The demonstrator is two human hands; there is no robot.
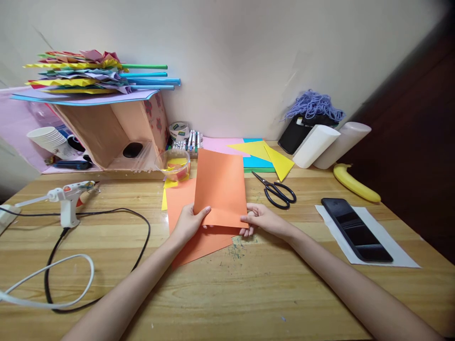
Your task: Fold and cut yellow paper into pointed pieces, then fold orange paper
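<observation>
An orange sheet of paper [221, 187] is held up off the table between both hands, tilted toward me. My left hand [191, 220] pinches its lower left edge, thumb on top and fingers mostly hidden underneath. At the lower right corner my right hand [259, 219] grips the same sheet, thumb in front and fingers curled behind. More orange paper [202, 248] lies flat on the wooden table below it. Black-handled scissors [279, 192] rest just beyond my right hand. Behind the held sheet are yellow paper triangles [279, 162] on pink, blue and green sheets.
A hot glue gun [69, 201] with looping cords stands at left. A clear bowl [174, 166] of paper scraps sits by a box shelf [106, 135] topped with paper flowers [85, 73]. At right are a phone [357, 229], a banana [355, 183] and white rolls [316, 146].
</observation>
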